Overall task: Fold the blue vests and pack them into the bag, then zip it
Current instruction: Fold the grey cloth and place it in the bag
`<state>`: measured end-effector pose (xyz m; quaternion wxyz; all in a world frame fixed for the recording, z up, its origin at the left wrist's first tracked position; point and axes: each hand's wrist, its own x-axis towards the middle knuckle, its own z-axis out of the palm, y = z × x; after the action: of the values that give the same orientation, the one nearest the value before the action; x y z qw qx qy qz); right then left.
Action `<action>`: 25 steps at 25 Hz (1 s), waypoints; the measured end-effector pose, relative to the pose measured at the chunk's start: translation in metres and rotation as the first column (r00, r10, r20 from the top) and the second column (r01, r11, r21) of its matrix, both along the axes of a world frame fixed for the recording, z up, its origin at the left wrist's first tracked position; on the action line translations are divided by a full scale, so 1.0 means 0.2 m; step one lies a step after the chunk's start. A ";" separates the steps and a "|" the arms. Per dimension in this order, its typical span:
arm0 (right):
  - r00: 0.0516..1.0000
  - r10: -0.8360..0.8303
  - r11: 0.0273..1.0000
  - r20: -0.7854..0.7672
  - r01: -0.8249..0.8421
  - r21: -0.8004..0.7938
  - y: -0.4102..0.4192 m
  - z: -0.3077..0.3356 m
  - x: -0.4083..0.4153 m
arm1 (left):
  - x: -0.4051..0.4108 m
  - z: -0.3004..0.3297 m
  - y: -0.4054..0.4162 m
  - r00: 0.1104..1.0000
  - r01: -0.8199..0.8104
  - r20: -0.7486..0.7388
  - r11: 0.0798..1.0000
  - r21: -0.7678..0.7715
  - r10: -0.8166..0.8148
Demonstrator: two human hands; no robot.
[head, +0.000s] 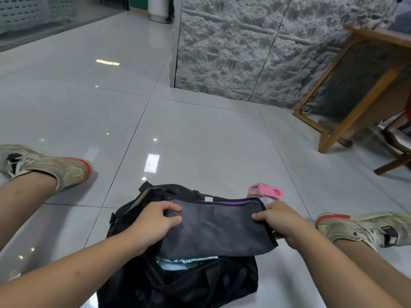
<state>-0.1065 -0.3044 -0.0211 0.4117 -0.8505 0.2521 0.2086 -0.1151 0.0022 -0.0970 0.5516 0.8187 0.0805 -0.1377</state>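
The folded vest (213,227), a dark blue-grey slab with a purple trim along its far edge, lies across the open top of the black bag (178,283) on the tiled floor (200,141); a paler blue fabric (184,262) shows inside the bag beneath it; the left hand (153,223) grips the vest's left end, thumb on top and fingers curled over the edge; the right hand (282,221) pinches the right end likewise; a pink clip (265,191) lies just beyond the bag; worn sneakers (44,165) sit to either side; a wooden table (355,85) stands at the far right by a textured grey wall (244,45).
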 end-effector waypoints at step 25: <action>0.939 -0.133 0.991 0.317 0.126 0.042 0.57 -0.26 0.00 | -0.04 -0.03 0.03 0.994 -0.065 -0.098 0.972 -0.225 0.044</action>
<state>-0.1068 -0.1897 -0.0741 0.4690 -0.8502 0.2354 0.0433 -0.1228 0.0078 -0.1021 0.6409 0.7404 0.1120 -0.1685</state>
